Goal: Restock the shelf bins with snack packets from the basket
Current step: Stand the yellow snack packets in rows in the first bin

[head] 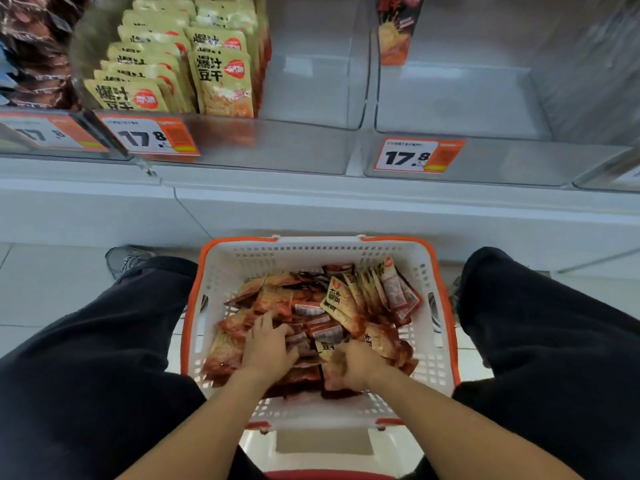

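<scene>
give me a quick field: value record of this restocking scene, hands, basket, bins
left hand: left hand spread over the snack packets, fingers relaxed
right hand: right hand curled round packets at the near side of the pile
basket: white basket with orange rim, on the floor between the person's knees, partly full
left bin: clear bin holding rows of upright yellow packets, its right part bare
right bin: clear bin with one red packet at the back
price tags: 17.8
</scene>
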Available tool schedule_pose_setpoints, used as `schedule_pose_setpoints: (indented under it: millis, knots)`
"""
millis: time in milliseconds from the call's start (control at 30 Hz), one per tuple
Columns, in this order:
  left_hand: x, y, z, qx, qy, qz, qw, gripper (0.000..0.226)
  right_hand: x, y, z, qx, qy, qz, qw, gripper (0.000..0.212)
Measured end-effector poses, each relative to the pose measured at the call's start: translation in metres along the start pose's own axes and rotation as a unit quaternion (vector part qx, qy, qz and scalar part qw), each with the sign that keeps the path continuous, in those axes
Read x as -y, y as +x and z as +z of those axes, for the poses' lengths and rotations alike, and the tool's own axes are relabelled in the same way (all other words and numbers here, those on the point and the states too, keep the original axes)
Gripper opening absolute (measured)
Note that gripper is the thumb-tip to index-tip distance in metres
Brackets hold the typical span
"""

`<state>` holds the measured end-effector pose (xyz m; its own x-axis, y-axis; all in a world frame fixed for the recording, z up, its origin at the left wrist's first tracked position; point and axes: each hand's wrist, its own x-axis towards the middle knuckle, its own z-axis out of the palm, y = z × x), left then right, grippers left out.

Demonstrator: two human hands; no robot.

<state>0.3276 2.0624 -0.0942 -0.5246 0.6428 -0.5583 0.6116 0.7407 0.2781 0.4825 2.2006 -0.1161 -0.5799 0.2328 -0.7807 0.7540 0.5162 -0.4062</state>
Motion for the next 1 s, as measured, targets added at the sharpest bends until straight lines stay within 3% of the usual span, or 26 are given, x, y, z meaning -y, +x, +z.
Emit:
schedule_pose_setpoints:
  millis: [133, 233, 300, 367, 433, 500, 567, 600, 667, 733, 867, 1000]
  knots:
    - [-0.004, -0.003, 0.001, -0.014, -0.008, 0.002, 1.000, 0.035, -0.007, -0.005, -0.004, 0.010, -0.072, -0.034, 0.997, 0.060]
    - [-0.009, -0.003, -0.003, -0.028, 0.007, 0.005, 1.000, 0.032, -0.013, -0.005, -0.012, -0.016, -0.074, -0.048, 0.996, 0.032]
    - [-0.017, -0.003, -0.008, -0.066, -0.002, 0.013, 0.998, 0.023, -0.012, -0.007, -0.025, -0.055, -0.082, -0.051, 0.994, 0.024]
    - [-0.030, -0.003, -0.016, -0.097, -0.069, 0.013, 0.993, 0.012, -0.005, -0.014, -0.044, -0.119, -0.081, -0.052, 0.988, 0.022]
    - [-0.045, -0.002, -0.025, -0.043, -0.196, -0.034, 0.979, 0.025, 0.003, -0.020, -0.063, -0.181, -0.069, -0.067, 0.979, 0.021]
    - [-0.057, 0.000, -0.035, 0.055, -0.378, -0.126, 0.916, 0.047, 0.015, -0.028, -0.078, -0.218, -0.021, -0.107, 0.970, 0.019]
    - [-0.065, 0.001, -0.045, 0.122, -0.551, -0.185, 0.805, 0.054, 0.028, -0.038, -0.087, -0.223, 0.042, -0.169, 0.959, 0.018]
    - [-0.066, 0.003, -0.047, 0.118, -0.600, -0.187, 0.769, 0.049, 0.036, -0.044, -0.092, -0.216, 0.054, -0.205, 0.953, 0.018]
    - [-0.069, 0.006, -0.054, 0.060, -0.641, -0.182, 0.744, 0.026, 0.047, -0.055, -0.099, -0.194, 0.045, -0.258, 0.945, 0.018]
    - [-0.068, 0.009, -0.062, 0.021, -0.628, -0.157, 0.762, 0.016, 0.049, -0.058, -0.104, -0.190, 0.024, -0.256, 0.948, 0.019]
    - [-0.060, 0.003, -0.101, 0.049, -0.478, -0.019, 0.877, 0.013, 0.044, -0.053, -0.118, -0.296, -0.029, -0.153, 0.942, 0.026]
    - [-0.059, -0.005, -0.159, 0.068, -0.297, 0.117, 0.945, 0.014, 0.063, -0.073, -0.144, -0.283, 0.161, -0.185, 0.927, 0.053]
